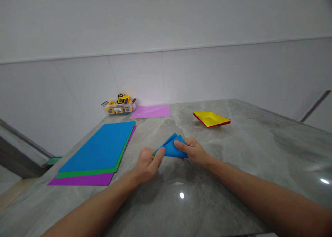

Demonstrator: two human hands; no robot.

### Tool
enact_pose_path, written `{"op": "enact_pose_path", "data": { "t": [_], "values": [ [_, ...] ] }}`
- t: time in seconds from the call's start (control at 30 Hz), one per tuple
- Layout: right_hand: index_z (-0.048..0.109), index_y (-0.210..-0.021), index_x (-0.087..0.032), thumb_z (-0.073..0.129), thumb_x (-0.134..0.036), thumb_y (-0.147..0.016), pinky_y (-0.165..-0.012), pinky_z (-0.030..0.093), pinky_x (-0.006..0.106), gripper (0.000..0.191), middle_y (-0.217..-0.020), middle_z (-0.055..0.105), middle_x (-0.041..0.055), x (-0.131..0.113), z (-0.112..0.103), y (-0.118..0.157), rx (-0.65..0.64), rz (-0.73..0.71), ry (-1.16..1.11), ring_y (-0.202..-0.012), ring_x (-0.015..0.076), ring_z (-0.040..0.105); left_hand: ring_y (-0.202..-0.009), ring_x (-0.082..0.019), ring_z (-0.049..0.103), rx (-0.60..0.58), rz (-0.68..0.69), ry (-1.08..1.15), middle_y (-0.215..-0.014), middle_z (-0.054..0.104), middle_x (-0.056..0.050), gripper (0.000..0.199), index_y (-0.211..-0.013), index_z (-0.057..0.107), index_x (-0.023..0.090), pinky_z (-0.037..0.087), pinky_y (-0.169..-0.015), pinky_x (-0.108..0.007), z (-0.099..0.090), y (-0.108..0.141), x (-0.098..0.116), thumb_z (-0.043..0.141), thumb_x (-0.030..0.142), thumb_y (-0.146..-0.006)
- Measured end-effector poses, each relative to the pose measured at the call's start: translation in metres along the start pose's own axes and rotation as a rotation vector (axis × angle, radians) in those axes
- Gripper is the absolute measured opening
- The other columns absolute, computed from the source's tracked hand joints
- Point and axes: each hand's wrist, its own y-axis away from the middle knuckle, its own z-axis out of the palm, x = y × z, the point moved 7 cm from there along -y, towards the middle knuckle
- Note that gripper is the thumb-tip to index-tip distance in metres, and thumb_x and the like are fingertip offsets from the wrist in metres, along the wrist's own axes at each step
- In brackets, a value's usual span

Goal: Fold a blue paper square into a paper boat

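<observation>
Between my two hands is a piece of folded blue paper (171, 149), raised a little above the table. My left hand (149, 162) pinches its left corner, thumb on top. On the other side my right hand (193, 150) grips the paper's right end, with the thumb pressed on its face and the other fingers partly hidden behind. Two folded points stick up along the paper's top edge. Beyond my right hand lies a yellow folded paper shape (211, 119) with a red layer along its underside.
Blue, green and purple sheets (101, 147) lie stacked at the left. Farther back are a pink sheet (151, 111) and a clear plastic box (119, 108) with yellow toy vehicles. The grey marble-patterned table (246, 154) meets a white wall behind.
</observation>
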Motion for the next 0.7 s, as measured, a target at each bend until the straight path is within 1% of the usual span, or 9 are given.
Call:
{"op": "enact_pose_path", "data": {
  "t": [0.07,0.13,0.2,0.3,0.4,0.47,0.57,0.63,0.7],
  "values": [
    [0.050,-0.048,-0.016,0.059,-0.068,-0.076,-0.040,0.028,0.020,0.060,-0.044,0.047,-0.0027,-0.001,0.001,0.000,-0.013,-0.003,0.000,-0.040,0.0064,0.038,-0.034,-0.008,0.039,-0.012,0.002,0.004,-0.037,0.040,0.003,0.058,-0.044,0.038,0.019,0.031,-0.042,-0.023,0.001,0.002,0.000,0.031,0.039,-0.098],
    [0.050,-0.048,-0.015,0.059,-0.067,-0.076,-0.040,0.028,0.020,0.060,-0.044,0.047,-0.0027,-0.002,0.002,0.000,-0.022,-0.011,0.004,-0.040,0.0061,0.038,-0.035,-0.008,0.042,-0.012,0.048,-0.021,-0.037,0.042,0.002,0.058,-0.044,0.039,0.019,0.034,-0.044,-0.022,0.000,0.002,0.003,0.029,0.036,-0.099],
    [0.051,-0.048,-0.015,0.059,-0.067,-0.077,-0.041,0.028,0.020,0.060,-0.044,0.048,-0.0024,-0.002,0.002,0.000,-0.031,-0.014,0.012,-0.040,0.0062,0.039,-0.035,-0.007,0.042,0.002,0.161,-0.098,-0.038,0.044,0.002,0.056,-0.046,0.041,0.019,0.033,-0.045,-0.022,-0.003,0.001,0.012,0.028,0.032,-0.099],
    [0.052,-0.050,-0.015,0.058,-0.067,-0.077,-0.041,0.030,0.020,0.059,-0.045,0.050,-0.0018,-0.001,0.002,-0.001,-0.032,-0.011,0.009,-0.041,0.0071,0.042,-0.035,-0.007,0.037,0.087,0.368,-0.269,-0.039,0.041,0.003,0.049,-0.049,0.041,0.019,0.027,-0.044,-0.024,-0.010,0.000,0.028,0.033,0.024,-0.097],
    [0.051,-0.051,-0.016,0.060,-0.066,-0.077,-0.040,0.031,0.020,0.057,-0.045,0.049,-0.0018,-0.002,0.001,-0.002,-0.005,-0.018,-0.009,-0.041,0.0072,0.042,-0.035,-0.007,0.033,0.184,0.489,-0.370,-0.040,0.037,0.004,0.044,-0.050,0.039,0.019,0.021,-0.044,-0.027,-0.016,-0.001,0.038,0.038,0.017,-0.094],
    [0.051,-0.051,-0.016,0.060,-0.065,-0.077,-0.040,0.032,0.020,0.057,-0.045,0.049,-0.0019,-0.004,0.002,-0.002,-0.003,-0.022,-0.019,-0.040,0.0072,0.042,-0.036,-0.008,0.033,0.224,0.519,-0.372,-0.040,0.036,0.004,0.042,-0.051,0.038,0.020,0.021,-0.044,-0.027,-0.018,0.000,0.041,0.039,0.013,-0.092],
    [0.052,-0.052,-0.016,0.059,-0.066,-0.077,-0.040,0.032,0.019,0.057,-0.046,0.050,-0.0017,-0.007,0.008,0.000,-0.030,-0.021,-0.028,-0.041,0.0072,0.043,-0.038,-0.009,0.037,0.263,0.540,-0.336,-0.042,0.042,0.003,0.041,-0.052,0.039,0.020,0.024,-0.044,-0.026,-0.021,0.004,0.043,0.037,0.010,-0.091],
    [0.052,-0.052,-0.016,0.059,-0.067,-0.076,-0.040,0.033,0.019,0.058,-0.046,0.050,-0.0017,-0.008,0.012,0.001,-0.051,-0.016,-0.034,-0.041,0.0070,0.043,-0.039,-0.009,0.040,0.262,0.539,-0.319,-0.044,0.046,0.001,0.041,-0.052,0.041,0.020,0.028,-0.045,-0.025,-0.021,0.007,0.043,0.035,0.009,-0.091],
    [0.051,-0.050,-0.016,0.059,-0.069,-0.075,-0.039,0.033,0.019,0.059,-0.046,0.050,-0.0019,-0.008,0.015,0.001,-0.069,-0.007,-0.046,-0.040,0.0069,0.042,-0.040,-0.009,0.042,0.245,0.526,-0.309,-0.044,0.046,0.001,0.042,-0.051,0.041,0.020,0.029,-0.045,-0.025,-0.022,0.008,0.042,0.034,0.009,-0.092]
  ]
}}
